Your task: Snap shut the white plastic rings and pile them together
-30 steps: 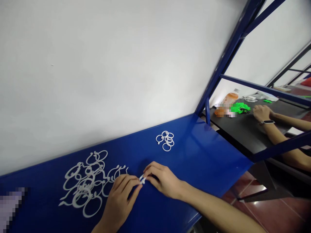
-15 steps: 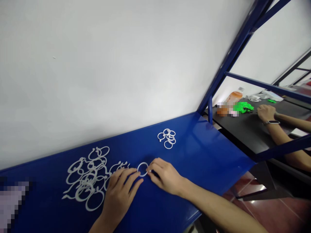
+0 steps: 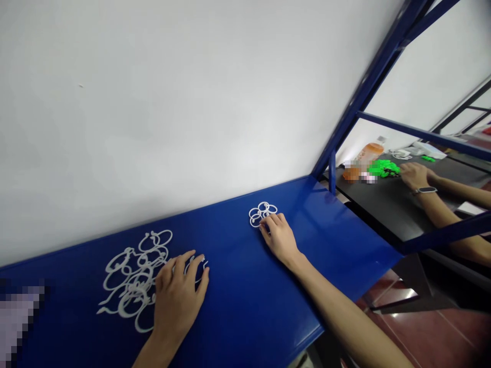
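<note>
My left hand (image 3: pixel 178 289) spreads loosely open over white loops (image 3: pixel 121 310), perhaps steadying them, while my right hand (image 3: pixel 281 236) curls at the ring cluster (image 3: pixel 259 213), its grip I cannot tell.

Shared workroom: blue metal-framed table (image 3: pixel 230 317), black worktable (image 3: pixel 368 199), co-worker's hands (image 3: pixel 414 175) among small parts.

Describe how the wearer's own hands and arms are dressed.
The left hand and right hand are bare, without gloves. No sleeve, watch or bracelet shows on either wrist or visible forearm. The wristband at right is on someone else's arm.
</note>
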Available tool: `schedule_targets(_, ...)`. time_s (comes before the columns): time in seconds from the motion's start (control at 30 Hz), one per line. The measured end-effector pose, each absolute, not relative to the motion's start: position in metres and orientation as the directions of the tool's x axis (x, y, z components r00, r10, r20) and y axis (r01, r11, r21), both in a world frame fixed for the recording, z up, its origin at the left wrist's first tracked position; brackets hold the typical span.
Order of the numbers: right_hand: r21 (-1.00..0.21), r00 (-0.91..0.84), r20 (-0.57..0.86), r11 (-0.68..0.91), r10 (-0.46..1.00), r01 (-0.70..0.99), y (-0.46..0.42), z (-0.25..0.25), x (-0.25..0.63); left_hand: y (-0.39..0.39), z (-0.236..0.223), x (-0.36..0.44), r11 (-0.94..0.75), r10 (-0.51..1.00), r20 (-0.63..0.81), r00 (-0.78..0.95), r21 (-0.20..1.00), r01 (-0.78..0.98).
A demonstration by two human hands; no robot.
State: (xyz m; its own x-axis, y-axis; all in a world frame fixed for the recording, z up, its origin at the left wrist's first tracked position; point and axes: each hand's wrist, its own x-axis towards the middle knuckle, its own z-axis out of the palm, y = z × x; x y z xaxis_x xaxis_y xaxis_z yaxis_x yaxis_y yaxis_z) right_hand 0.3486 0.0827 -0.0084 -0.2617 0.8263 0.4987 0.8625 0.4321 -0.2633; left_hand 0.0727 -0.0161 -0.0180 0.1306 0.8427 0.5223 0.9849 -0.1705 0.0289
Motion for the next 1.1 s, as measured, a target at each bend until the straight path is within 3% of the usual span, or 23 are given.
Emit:
schedule_targets(0.23,-0.261,-0.263,0.508,0.438,0.82,0.86,0.077,-0.007,0.347,-0.021,-0.014,0.081,-0.289,0.757,0.626,0.187,0.064,0.955)
schedule_targets(0.4,-0.307,-0.289,0.534,0.5,0.795,0.81,0.065,0.0,0.342,-0.022,-0.012,0.082,-0.383,0.725,0.661,0.191,0.156,0.911)
schedule_targets(0.67,-0.535,-0.655,0.385,0.735,0.65,0.415,0.028,0.012,0.311,-0.027,-0.009,0.089,-0.54,0.713,0.656,0.247,0.289,0.79)
schedule_targets(0.87,-0.584,-0.736,0.345,0.747,0.583,0.317,0.02,0.009,0.303,-0.029,-0.012,0.09,-0.506,0.751,0.645,0.141,0.425,0.751)
schedule_targets(1.1,-0.61,-0.693,0.338,0.709,0.637,0.354,0.018,0.005,0.301,-0.029,-0.007,0.089,-0.495,0.784,0.611,0.11,0.507,0.706)
